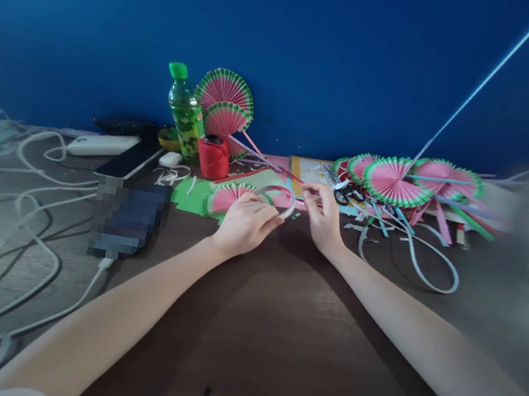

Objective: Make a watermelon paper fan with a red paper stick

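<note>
My left hand (246,223) is closed around a pink and green pleated paper fan (226,198), which lies partly under its fingers. A pale strip (288,203) curves out beside that hand in a loop. To its right, my right hand (322,220) is pinched, its fingertips close to a thin red strip (293,176); what sits between them is too small to make out. Green paper (188,195) lies under and to the left of the fan.
Behind stand a green bottle (185,107), a red spool (214,157) and upright fans (226,93). More fans (399,181) and scissors (346,193) lie at the right. A phone (131,220) and looped white cables (56,258) cover the left; a strip loop (432,288) lies right.
</note>
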